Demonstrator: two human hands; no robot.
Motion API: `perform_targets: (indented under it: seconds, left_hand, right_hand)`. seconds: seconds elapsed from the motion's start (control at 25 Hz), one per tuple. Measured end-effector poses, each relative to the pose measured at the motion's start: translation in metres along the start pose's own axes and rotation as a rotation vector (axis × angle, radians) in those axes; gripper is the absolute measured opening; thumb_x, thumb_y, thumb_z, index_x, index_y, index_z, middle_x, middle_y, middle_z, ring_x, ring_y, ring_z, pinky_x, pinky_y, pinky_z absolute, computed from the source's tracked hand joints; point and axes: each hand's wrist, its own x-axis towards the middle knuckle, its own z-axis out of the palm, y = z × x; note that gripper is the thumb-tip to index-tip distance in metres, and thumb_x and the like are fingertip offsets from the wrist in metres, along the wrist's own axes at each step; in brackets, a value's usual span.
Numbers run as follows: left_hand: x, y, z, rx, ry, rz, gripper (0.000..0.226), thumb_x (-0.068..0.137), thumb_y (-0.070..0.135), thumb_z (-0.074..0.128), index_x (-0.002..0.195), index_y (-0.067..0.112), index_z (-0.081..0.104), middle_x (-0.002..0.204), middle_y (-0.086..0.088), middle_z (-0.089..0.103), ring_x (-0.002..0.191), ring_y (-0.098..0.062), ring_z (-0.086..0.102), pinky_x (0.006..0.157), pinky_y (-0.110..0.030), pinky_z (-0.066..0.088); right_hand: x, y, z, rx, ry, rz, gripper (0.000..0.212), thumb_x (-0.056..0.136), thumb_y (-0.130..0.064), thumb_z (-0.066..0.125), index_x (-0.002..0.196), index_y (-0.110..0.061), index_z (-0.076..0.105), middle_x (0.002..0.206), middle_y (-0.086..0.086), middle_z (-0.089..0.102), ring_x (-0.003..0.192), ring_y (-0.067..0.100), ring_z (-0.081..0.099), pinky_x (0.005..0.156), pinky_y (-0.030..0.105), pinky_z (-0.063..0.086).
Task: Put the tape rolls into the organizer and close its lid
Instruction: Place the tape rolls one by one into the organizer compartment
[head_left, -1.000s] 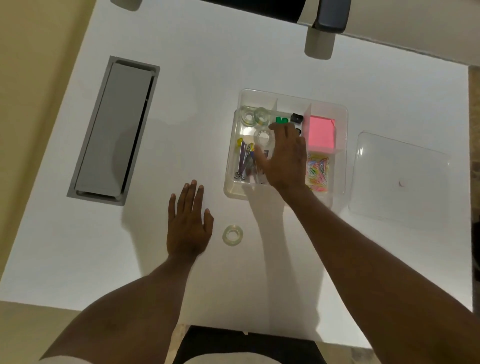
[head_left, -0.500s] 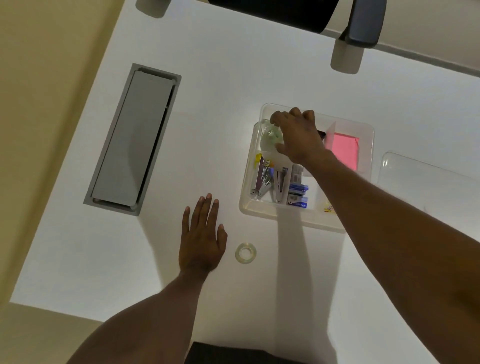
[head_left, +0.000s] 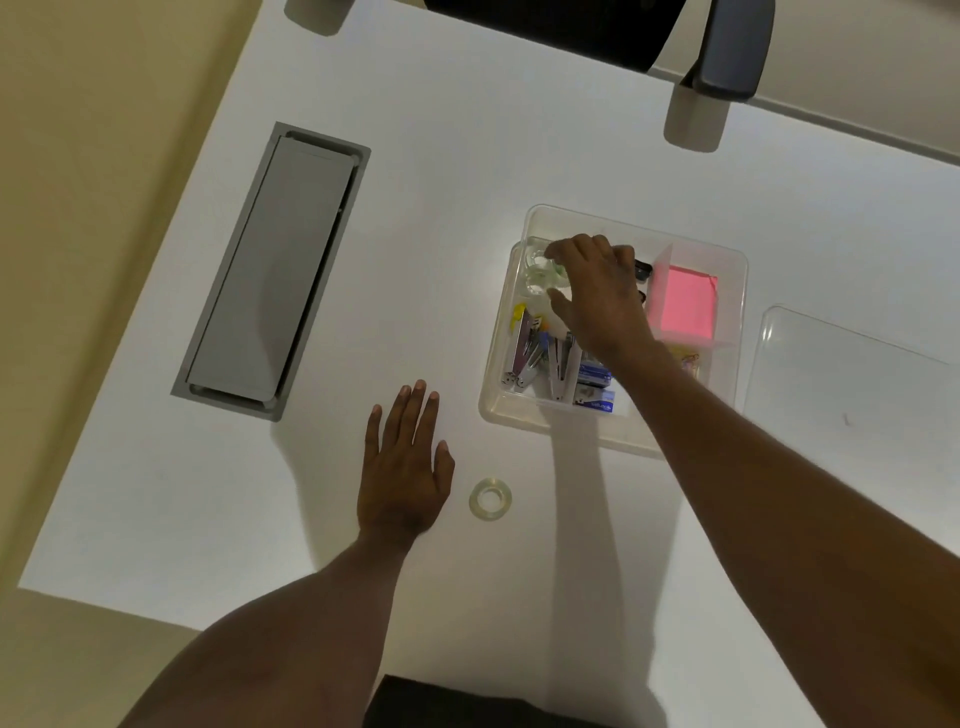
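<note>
The clear plastic organizer (head_left: 511, 413) sits open on the white table. My right hand (head_left: 597, 296) reaches into its back left compartment, where thumb and fingertips close around a clear tape roll (head_left: 539, 278); other rolls there are mostly hidden by the hand. One more clear tape roll (head_left: 490, 499) lies flat on the table in front of the organizer. Just left of it my left hand (head_left: 402, 467) rests palm down with fingers spread, holding nothing. The clear lid (head_left: 852, 379) lies flat on the table to the right of the organizer.
The organizer also holds staplers (head_left: 524, 353), blue staple boxes (head_left: 595, 387) and pink sticky notes (head_left: 683, 304). A grey cable hatch (head_left: 270, 270) is set into the table at the left. A dark chair armrest (head_left: 732, 49) stands beyond the far edge.
My right hand moved from the organizer's middle to its back left compartment and closed over the rolls. My left hand stayed flat. The view shifted, so everything sits lower and further right.
</note>
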Motion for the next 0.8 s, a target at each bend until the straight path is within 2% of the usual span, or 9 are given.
perform_targets:
  seconds: [0.12, 0.24, 0.36, 0.44, 0.6, 0.8]
  left_hand:
    - [0.000, 0.000, 0.000, -0.005, -0.002, 0.003, 0.063, 0.106, 0.043, 0.025, 0.165, 0.020, 0.023, 0.175, -0.003, 0.019, 0.163, -0.021, 0.013, 0.132, -0.053, 0.016]
    - [0.000, 0.000, -0.001, -0.001, 0.001, 0.004, 0.063, 0.106, 0.040, 0.031, 0.165, 0.019, 0.024, 0.175, -0.003, 0.019, 0.163, -0.021, 0.014, 0.131, -0.053, 0.017]
    - [-0.001, 0.000, 0.000, 0.009, 0.000, 0.004, 0.063, 0.106, 0.041, 0.031, 0.164, 0.020, 0.024, 0.175, -0.004, 0.020, 0.163, -0.022, 0.014, 0.131, -0.054, 0.017]
    - [-0.001, 0.000, 0.001, 0.010, -0.004, 0.003, 0.063, 0.106, 0.043, 0.030, 0.165, 0.021, 0.024, 0.175, -0.003, 0.018, 0.163, -0.022, 0.014, 0.131, -0.054, 0.017]
    - [0.000, 0.000, 0.002, 0.004, -0.003, -0.011, 0.063, 0.106, 0.048, 0.028, 0.164, 0.023, 0.025, 0.175, -0.002, 0.019, 0.163, -0.023, 0.016, 0.132, -0.054, 0.016]
    - [-0.001, -0.001, 0.004, 0.010, -0.007, -0.011, 0.065, 0.106, 0.052, 0.024, 0.165, 0.025, 0.021, 0.176, -0.001, 0.016, 0.163, -0.022, 0.014, 0.132, -0.054, 0.014]
  right_hand:
    - [-0.035, -0.019, -0.003, 0.079, 0.094, 0.019, 0.031, 0.084, -0.013, 0.071, 0.114, -0.015, 0.063, 0.110, 0.004, 0.064, 0.104, 0.026, 0.057, 0.091, 0.038, 0.033]
    - [-0.072, -0.040, -0.002, 0.135, 0.142, 0.034, 0.019, 0.087, -0.013, 0.067, 0.105, -0.012, 0.063, 0.101, 0.007, 0.062, 0.096, 0.026, 0.055, 0.088, 0.037, 0.037]
    - [-0.115, -0.065, 0.004, 0.212, 0.158, 0.057, 0.014, 0.088, -0.013, 0.068, 0.101, -0.010, 0.063, 0.097, 0.007, 0.061, 0.093, 0.020, 0.052, 0.085, 0.029, 0.038]
    - [-0.144, -0.081, 0.012, 0.257, 0.119, 0.067, 0.017, 0.088, -0.015, 0.070, 0.103, -0.011, 0.064, 0.100, 0.006, 0.062, 0.096, 0.016, 0.051, 0.086, 0.024, 0.037]
    - [-0.193, -0.102, 0.029, 0.339, -0.028, 0.175, 0.030, 0.090, -0.033, 0.070, 0.114, -0.017, 0.062, 0.112, 0.001, 0.063, 0.100, 0.013, 0.053, 0.088, 0.026, 0.045]
    - [-0.233, -0.120, 0.052, 0.413, -0.161, 0.360, 0.059, 0.083, -0.055, 0.071, 0.129, -0.024, 0.053, 0.129, -0.003, 0.057, 0.111, 0.014, 0.054, 0.095, 0.029, 0.048]
